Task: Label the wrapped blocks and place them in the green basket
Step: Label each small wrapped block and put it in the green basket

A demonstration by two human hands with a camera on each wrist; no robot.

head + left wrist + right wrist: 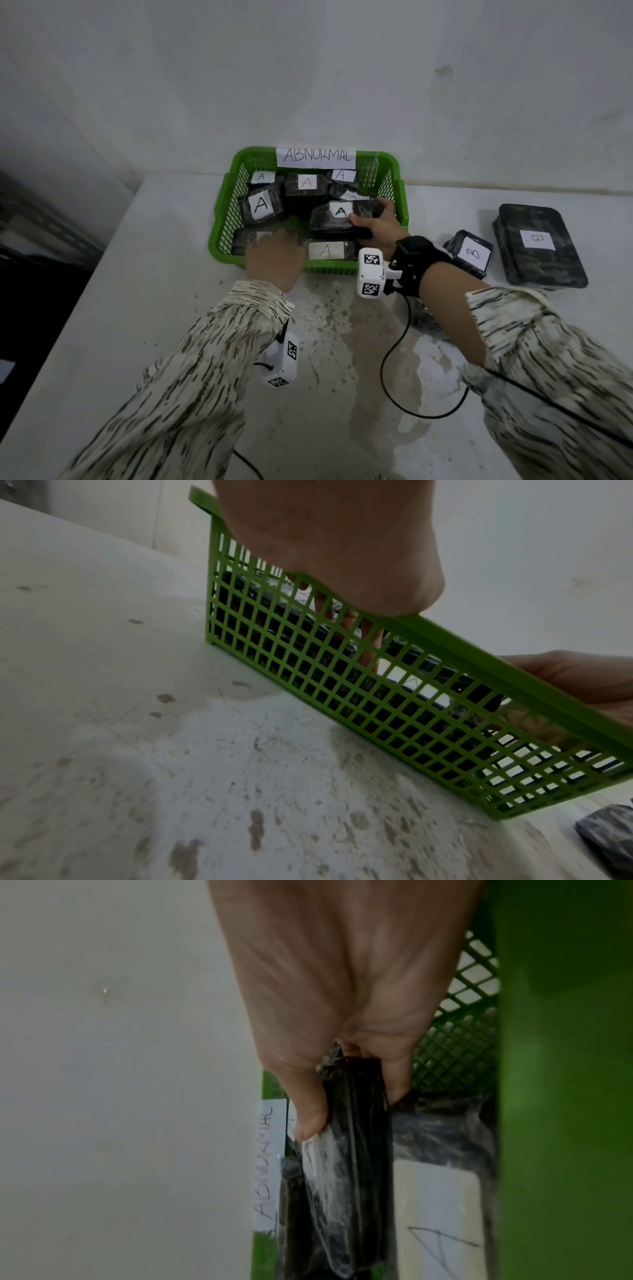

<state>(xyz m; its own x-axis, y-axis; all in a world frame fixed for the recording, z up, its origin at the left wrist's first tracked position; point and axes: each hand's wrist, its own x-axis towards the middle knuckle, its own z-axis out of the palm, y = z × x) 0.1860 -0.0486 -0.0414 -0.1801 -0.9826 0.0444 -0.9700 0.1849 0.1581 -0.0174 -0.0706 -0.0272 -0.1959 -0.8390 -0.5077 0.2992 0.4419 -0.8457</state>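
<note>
Black wrapped block: bears a white label with a hand-drawn "A"; it sits over the right part of the green basket, on top of other blocks, tilted.
Right hand: grasps this block at its right end, thumb on the upper face and fingers round the far side; in the right wrist view the thumb and fingers pinch the block's narrow edge.
Green basket: lattice-walled plastic, standing on the table against the wall; a paper sign reading "ABNORMAL" is fixed to its far rim.
Other blocks in the basket: several dark wrapped ones, each with an "A" label, one letter in red.
Left hand: reaches over the near rim, fingers extended down inside onto a block at the near left corner; through the lattice the left wrist view shows fingers straight, gripping nothing.
Blocks outside: two dark wrapped ones labelled "B" lie on the table right of the basket, the larger farther right.
Table: pale, stained surface.
</note>
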